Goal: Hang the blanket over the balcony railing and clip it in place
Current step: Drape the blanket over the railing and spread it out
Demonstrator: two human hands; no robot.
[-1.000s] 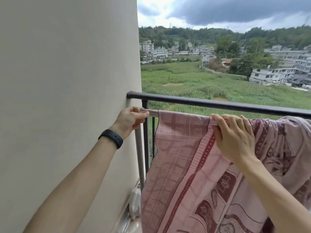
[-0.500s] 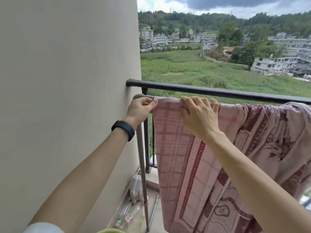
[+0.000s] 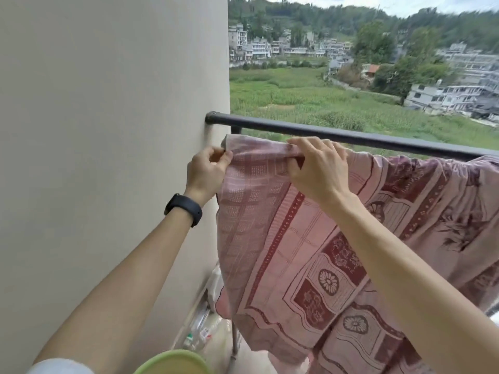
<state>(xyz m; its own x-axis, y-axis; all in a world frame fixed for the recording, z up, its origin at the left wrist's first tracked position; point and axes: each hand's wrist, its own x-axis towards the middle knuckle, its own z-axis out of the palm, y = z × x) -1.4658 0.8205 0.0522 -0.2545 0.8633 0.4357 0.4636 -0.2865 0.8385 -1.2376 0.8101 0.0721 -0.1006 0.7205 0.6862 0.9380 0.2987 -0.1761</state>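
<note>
A pink blanket point(image 3: 310, 252) with dark red patterns hangs over a lower rail just inside the black balcony railing point(image 3: 337, 134). My left hand point(image 3: 206, 172), with a black band on its wrist, pinches the blanket's left top corner beside the wall. My right hand point(image 3: 316, 168) grips the folded top edge a little to the right. The blanket covers the lower rail from the wall end rightward and bunches at the far right. No clip is visible.
A beige wall point(image 3: 108, 157) closes off the left side. Plastic bottles and a bag point(image 3: 205, 327) lie on the floor by the wall. A green round rim point(image 3: 172, 363) shows at the bottom edge. Fields and buildings lie beyond the railing.
The blanket's left edge has slid left along the lower rail to the wall end. Both hands moved with it, and the camera has tilted downward.
</note>
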